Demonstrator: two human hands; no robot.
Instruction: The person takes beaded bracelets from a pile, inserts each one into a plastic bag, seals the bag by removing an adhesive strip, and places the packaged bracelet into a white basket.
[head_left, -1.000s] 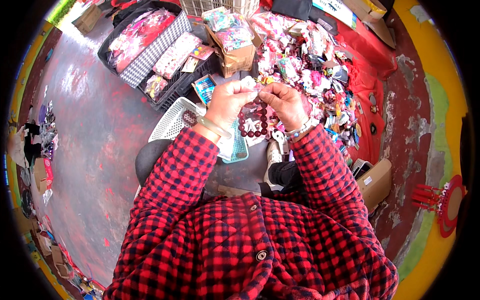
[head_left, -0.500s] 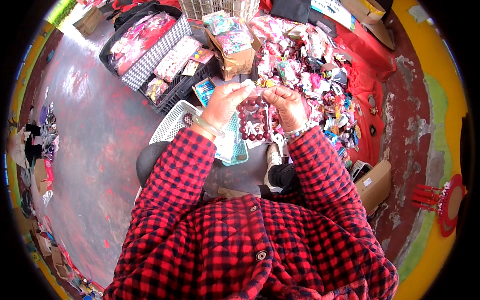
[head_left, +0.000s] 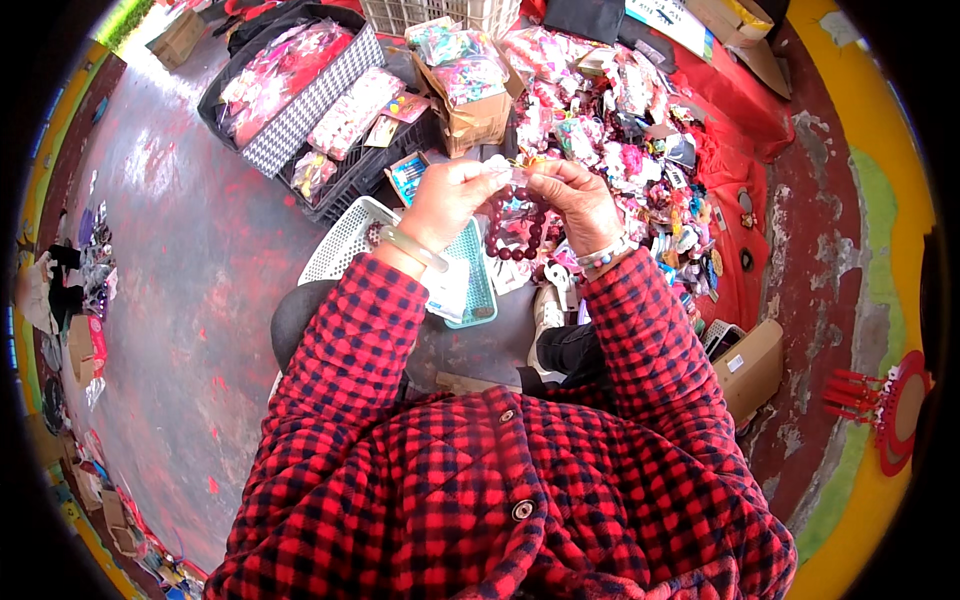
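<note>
Pinching the clear bag [head_left: 519, 178] by its top, your left hand [head_left: 447, 205] and right hand [head_left: 583, 208] could lose the dark-red beads [head_left: 517, 253] if either narrow hold slips.

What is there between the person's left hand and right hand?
In the head view, a clear bag with a loop of dark red beads hangs between the left hand and right hand, both pinching it near its top.

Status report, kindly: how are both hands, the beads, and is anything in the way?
Left hand, right hand: both pinching clear bag at top. Dark red beads looped inside. Teal basket below, apparently not blocking.
</note>
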